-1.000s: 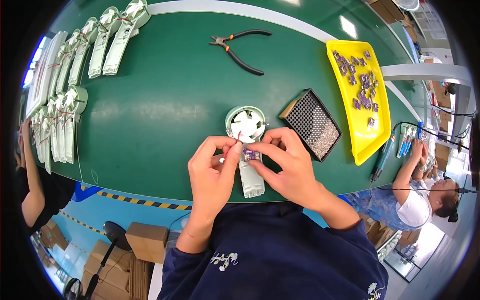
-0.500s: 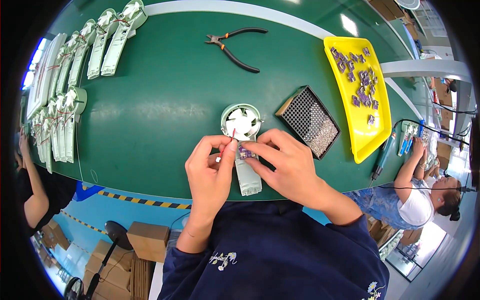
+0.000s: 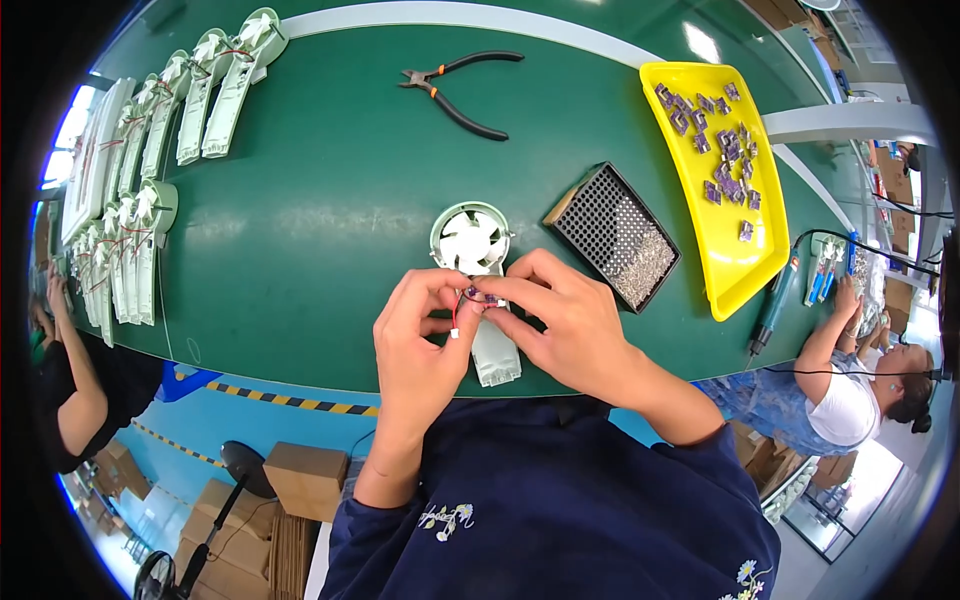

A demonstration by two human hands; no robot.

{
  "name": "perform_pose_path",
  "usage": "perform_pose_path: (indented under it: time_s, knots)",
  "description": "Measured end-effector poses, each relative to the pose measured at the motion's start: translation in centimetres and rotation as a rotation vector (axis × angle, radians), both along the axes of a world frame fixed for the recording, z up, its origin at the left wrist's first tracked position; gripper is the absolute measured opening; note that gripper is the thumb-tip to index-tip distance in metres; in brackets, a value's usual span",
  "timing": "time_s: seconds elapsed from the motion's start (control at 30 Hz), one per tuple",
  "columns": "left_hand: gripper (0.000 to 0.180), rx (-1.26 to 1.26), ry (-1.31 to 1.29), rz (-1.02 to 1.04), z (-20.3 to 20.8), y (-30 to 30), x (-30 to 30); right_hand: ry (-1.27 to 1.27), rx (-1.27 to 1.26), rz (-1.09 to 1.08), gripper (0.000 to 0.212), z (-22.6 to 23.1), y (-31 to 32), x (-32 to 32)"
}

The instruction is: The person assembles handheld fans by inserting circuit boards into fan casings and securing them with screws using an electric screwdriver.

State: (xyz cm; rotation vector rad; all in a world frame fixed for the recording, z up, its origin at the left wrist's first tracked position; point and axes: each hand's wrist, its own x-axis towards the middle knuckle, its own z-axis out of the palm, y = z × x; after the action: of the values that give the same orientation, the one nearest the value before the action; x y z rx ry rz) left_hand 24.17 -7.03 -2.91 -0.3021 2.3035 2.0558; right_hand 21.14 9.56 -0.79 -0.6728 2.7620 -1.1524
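Note:
A pale green handheld fan housing (image 3: 494, 362) lies on the table in front of me, its white fan blades (image 3: 470, 243) at the far end. Over its handle, my right hand (image 3: 565, 315) pinches a small purple circuit board (image 3: 489, 298) by its edge. My left hand (image 3: 420, 320) has thumb and forefinger closed on the thin red and black wires (image 3: 458, 305), right beside the board. A small white plug (image 3: 455, 333) dangles from these wires under the left fingertips. Fingers partly cover the board and wires.
Cutting pliers (image 3: 436, 82) lie beyond the fan. To the right stand a black perforated box of small screws (image 3: 620, 238), a yellow tray (image 3: 720, 292) of purple boards, and an electric screwdriver (image 3: 775, 305). More fan housings (image 3: 230, 105) line the left. Co-workers sit at both sides.
My left fingers have come in against the board with the wires. The board, flat over the handle before, is now tilted up between my fingertips. The view has shifted slightly.

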Motion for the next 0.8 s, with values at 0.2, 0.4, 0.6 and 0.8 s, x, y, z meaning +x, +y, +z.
perform_pose_path:
  time_s: [0.2,0.4,0.6,0.8]
  knots:
    - [0.016,-0.012,-0.012,-0.012,0.3,0.0,-0.2,-0.055,-0.066,-0.042,0.028,-0.2,-0.1,0.3]
    - [0.016,0.012,-0.075,-0.006,0.3,0.2,-0.2,-0.075,-0.194,-0.183,0.034,2.7,2.4,1.3]
    - [0.017,0.027,-0.088,-0.01,0.4,0.2,-0.2,0.486,0.643,-1.196,0.063,1.0,25.6,5.1]
    - [0.016,0.016,-0.036,-0.018,0.3,-0.2,-0.2,0.01,0.723,-1.248,0.062,-2.8,31.9,6.1]
